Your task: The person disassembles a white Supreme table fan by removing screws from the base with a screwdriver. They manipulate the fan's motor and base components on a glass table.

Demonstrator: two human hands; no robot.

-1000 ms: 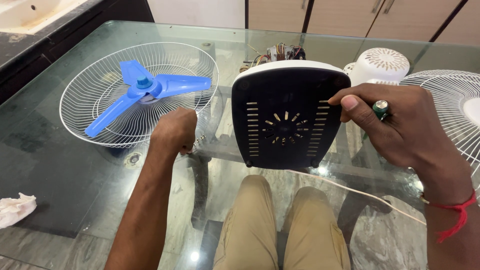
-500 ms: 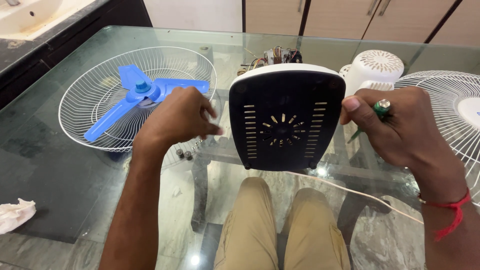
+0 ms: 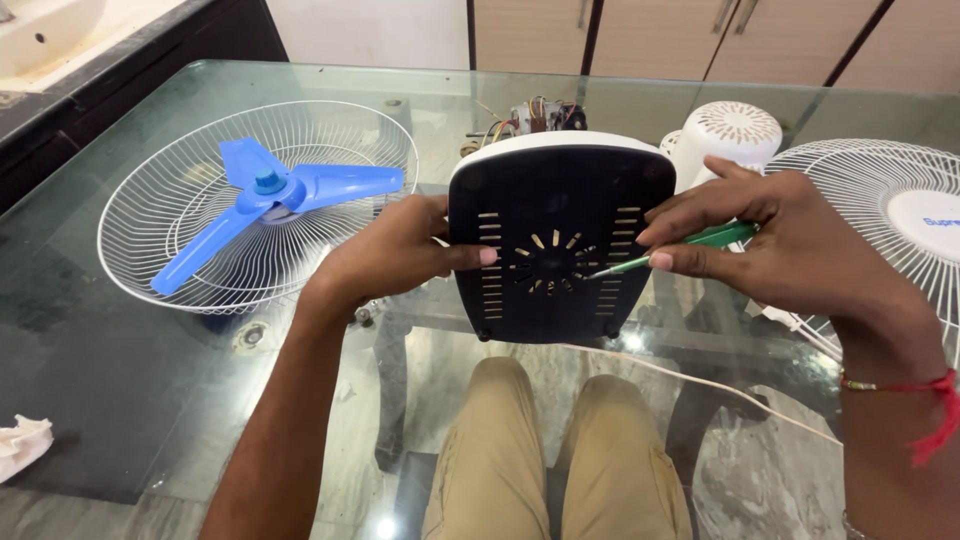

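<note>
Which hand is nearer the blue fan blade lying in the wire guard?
Left. The left hand grips the dark base just right of the blade; the right hand is beyond the base.

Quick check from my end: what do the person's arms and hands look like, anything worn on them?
Both forearms are bare, no sleeves and no gloves. The right hand has a red thread band tied at the wrist, with a loose end hanging off it. The left hand and its wrist carry nothing. Fingernails are short and unpainted.

A glass worktop [image 3: 150, 400] is seen, pretty see-through. At 10 o'clock a white wire fan guard [image 3: 150, 250] is laid flat, a blue fan blade [image 3: 270, 200] resting in it. A second white guard [image 3: 880, 200] is at 2 o'clock, a white vented motor cover [image 3: 735, 130] at 1, a crumpled rag [image 3: 20, 445] at 8.
</note>
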